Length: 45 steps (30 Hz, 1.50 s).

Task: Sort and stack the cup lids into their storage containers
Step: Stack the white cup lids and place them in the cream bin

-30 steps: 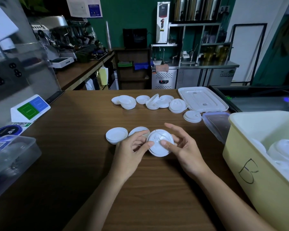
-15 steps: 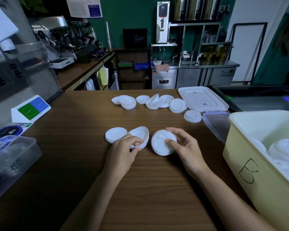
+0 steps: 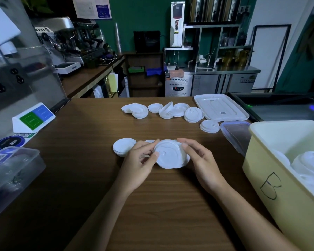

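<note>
So we're pinching the lid stack (image 3: 169, 156) with left hand (image 3: 140, 161) and right hand (image 3: 202, 160), squaring it, probably heading for the yellow bin (image 3: 283, 201).

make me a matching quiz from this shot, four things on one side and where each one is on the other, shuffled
1. yellow bin
2. clear tub
3. tray lid
4. held lid

a. between left grip and right grip
b. left edge of table
c. right side, marked B
d. far side, by loose lids

Pairs: 1-c, 2-b, 3-d, 4-a
</note>
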{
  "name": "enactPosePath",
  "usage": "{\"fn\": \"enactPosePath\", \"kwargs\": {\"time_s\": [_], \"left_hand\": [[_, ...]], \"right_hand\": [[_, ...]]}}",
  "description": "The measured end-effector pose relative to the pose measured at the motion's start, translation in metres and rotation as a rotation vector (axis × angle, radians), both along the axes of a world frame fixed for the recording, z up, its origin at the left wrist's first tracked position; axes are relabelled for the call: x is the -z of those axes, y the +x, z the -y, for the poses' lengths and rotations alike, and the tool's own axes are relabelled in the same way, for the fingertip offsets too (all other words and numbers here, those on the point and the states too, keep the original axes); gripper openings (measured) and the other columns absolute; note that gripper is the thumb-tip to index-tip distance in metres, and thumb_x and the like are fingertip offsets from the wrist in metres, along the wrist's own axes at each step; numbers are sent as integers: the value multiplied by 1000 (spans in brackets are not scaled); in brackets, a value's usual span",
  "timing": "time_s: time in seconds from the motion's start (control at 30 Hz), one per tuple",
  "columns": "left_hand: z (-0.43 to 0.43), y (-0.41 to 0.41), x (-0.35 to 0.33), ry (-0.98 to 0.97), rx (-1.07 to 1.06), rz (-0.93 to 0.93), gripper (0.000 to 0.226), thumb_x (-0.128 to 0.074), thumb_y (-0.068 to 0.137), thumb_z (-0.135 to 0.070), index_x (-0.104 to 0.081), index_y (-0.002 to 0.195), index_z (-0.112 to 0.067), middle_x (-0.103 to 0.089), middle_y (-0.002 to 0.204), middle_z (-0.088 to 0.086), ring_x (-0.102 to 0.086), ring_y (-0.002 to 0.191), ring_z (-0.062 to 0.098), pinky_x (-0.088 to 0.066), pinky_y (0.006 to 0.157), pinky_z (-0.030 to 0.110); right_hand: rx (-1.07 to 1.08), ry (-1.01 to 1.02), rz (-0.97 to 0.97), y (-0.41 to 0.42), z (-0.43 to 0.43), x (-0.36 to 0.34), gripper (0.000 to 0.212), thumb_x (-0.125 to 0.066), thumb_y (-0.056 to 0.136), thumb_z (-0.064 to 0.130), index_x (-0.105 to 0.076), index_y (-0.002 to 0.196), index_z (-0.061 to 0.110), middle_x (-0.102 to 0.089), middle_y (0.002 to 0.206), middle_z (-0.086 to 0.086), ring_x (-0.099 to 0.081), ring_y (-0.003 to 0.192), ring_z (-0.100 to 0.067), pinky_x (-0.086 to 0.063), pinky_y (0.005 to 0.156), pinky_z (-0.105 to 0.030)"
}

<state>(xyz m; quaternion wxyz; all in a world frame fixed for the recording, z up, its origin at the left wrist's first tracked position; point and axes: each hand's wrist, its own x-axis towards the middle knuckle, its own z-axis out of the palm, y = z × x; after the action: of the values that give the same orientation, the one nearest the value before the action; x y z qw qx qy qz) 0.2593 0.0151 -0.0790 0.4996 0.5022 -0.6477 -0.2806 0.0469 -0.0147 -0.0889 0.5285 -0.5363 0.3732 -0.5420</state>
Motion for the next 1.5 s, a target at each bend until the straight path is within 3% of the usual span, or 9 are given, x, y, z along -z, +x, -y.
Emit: {"fn": "enactPosePath", "kwargs": {"time_s": [0.1, 0.27, 0.47, 0.63, 0.77, 0.9, 1.17, 1.33, 1.5], "left_hand": [[-1, -4, 0, 1, -10, -22, 41, -71, 97, -8, -69, 136, -19, -66, 111, -6, -69, 103, 10, -53, 93, 17], [-4, -8, -2, -26, -45, -66, 29, -76, 94, -11, -77, 122, -21, -72, 109, -10, -71, 100, 13, -59, 88, 25], [-3, -7, -3, 69, -55, -107, 26, -81, 90, -22, -78, 116, -23, -78, 105, -9, -73, 99, 2, -55, 88, 17], [3, 10, 3, -123, -173, 338, 26, -84, 87, -28, -77, 111, -29, -72, 108, -21, -64, 103, -2, -44, 89, 7], [7, 17, 14, -137, -108, 608, 29, -78, 89, -6, -80, 114, -21, -76, 103, -13, -68, 98, 6, -54, 84, 25], [7, 15, 12, -131, -139, 499, 29, -84, 82, 0, -81, 102, -20, -72, 90, -16, -65, 85, -3, -46, 76, 7], [0, 3, -4, -12, -218, 41, 24, -93, 70, -7, -77, 80, -23, -72, 75, -7, -65, 73, 10, -52, 70, 15], [-3, 0, -14, 74, -190, -292, 28, -87, 81, -8, -78, 103, -23, -77, 91, -6, -75, 84, 11, -59, 76, 21], [-6, -13, -8, 160, 13, -448, 41, -75, 94, -6, -69, 130, -24, -70, 110, 8, -75, 106, 23, -64, 80, 36]], "right_hand": [[-70, -5, -20, 4, -6, -3, 29, -71, 98, 29, -76, 124, 18, -77, 124, 1, -68, 123, -19, -52, 107, -37], [-114, -40, -11, 7, -7, 1, 44, -75, 94, 5, -67, 137, 16, -76, 126, -5, -70, 122, -20, -56, 101, -30], [-107, -37, 37, 6, -4, 3, 44, -71, 94, -5, -66, 135, 8, -77, 122, -13, -73, 111, -18, -58, 92, -27], [7, -72, 1, 0, 2, 2, 36, -73, 94, 0, -70, 129, 10, -78, 120, -5, -72, 114, -15, -57, 95, -26], [45, -40, -8, -3, 5, 5, 35, -74, 95, 4, -71, 128, 13, -78, 120, -1, -72, 117, -15, -56, 101, -28], [45, -20, -20, -2, 5, 6, 33, -74, 95, 3, -72, 125, 14, -79, 118, 1, -72, 114, -12, -56, 98, -24], [65, -13, -32, -4, 6, 7, 37, -69, 96, -5, -73, 124, 18, -77, 122, 3, -70, 119, -10, -53, 95, -20], [114, -34, 15, -5, 8, 8, 38, -70, 92, -10, -73, 120, 16, -77, 119, -2, -70, 118, -19, -55, 92, -25], [56, -38, 73, 1, 3, 7, 35, -72, 94, 9, -73, 127, 19, -75, 128, -3, -67, 126, -26, -51, 109, -52]]}}
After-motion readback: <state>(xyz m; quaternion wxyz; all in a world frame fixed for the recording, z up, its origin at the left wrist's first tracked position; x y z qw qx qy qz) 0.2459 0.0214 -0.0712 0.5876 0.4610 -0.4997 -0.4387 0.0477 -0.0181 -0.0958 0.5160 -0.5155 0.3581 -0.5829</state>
